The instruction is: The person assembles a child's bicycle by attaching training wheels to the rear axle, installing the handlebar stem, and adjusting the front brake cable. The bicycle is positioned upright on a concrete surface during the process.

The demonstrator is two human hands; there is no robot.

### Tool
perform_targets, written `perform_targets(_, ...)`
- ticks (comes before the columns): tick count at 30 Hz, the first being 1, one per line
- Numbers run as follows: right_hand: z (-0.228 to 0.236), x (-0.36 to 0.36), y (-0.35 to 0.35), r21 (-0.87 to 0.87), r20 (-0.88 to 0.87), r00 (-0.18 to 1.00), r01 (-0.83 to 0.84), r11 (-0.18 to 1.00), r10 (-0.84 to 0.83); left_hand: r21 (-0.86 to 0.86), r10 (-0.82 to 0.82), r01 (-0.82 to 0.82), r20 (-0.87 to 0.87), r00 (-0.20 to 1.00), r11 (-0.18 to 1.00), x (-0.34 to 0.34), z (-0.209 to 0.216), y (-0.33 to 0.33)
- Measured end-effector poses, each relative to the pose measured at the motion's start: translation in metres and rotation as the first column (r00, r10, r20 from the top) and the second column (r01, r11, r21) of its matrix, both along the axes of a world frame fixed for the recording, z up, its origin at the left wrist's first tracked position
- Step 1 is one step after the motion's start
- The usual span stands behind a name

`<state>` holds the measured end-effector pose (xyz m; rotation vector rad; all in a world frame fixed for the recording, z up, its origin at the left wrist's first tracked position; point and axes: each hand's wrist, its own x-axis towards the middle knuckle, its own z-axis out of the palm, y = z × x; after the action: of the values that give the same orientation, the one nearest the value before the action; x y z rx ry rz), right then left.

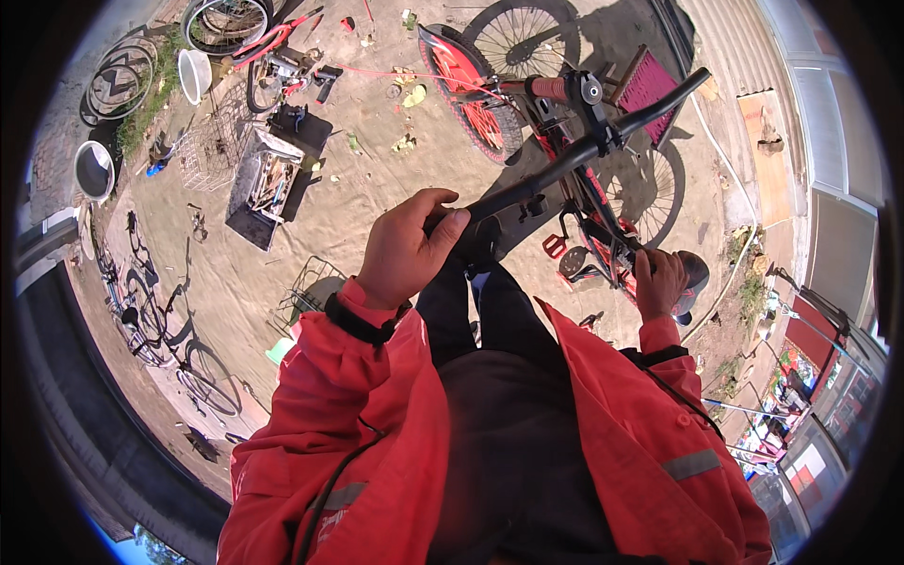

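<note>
A red and black bicycle (598, 188) stands upright in front of me. Its black handlebar (574, 155) runs from my left side to the far right. My left hand (407, 247) is closed round the left end of that bar, with the thumb on top. Beside a dark rounded piece (695, 279), perhaps the saddle, my right hand (661, 282) is closed on the rear part of the bicycle. What lies under its fingers is partly hidden. The red-rimmed front wheel (480, 113) points away from me, and a red pedal (555, 246) shows below the bar.
A metal box of tools (256, 193) stands on the tan ground cloth at left, near a wire basket (212, 155). Behind are loose wheels (226, 24), white tubs (193, 75) and bicycle parts. A pink crate (646, 94) stands beyond the handlebar. Another bicycle (141, 301) is at far left.
</note>
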<state>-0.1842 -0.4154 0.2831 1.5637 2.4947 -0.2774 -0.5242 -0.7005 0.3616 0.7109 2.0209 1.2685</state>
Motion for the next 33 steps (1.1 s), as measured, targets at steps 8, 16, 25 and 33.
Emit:
perform_targets(8,-0.002,0.001,-0.001,0.019,-0.004,1.0,0.018,1.0,-0.018,0.027,0.072,-0.072,-0.001,0.997,0.997,-0.002,-0.01,-0.022)
perform_targets(16,0.001,-0.001,0.0,0.004,-0.008,1.0,0.009,1.0,-0.009,-0.007,0.28,-0.297,0.352,0.893,0.955,0.005,-0.026,-0.043)
perform_targets(25,-0.001,0.0,0.001,0.025,-0.013,1.0,-0.022,0.999,0.023,-0.474,0.339,-0.089,0.474,0.813,0.876,0.021,-0.118,-0.086)
perform_targets(33,-0.005,0.003,0.003,0.05,0.016,0.999,-0.04,0.998,0.04,-0.403,0.263,-0.042,0.51,0.819,0.914,0.056,-0.125,-0.089)
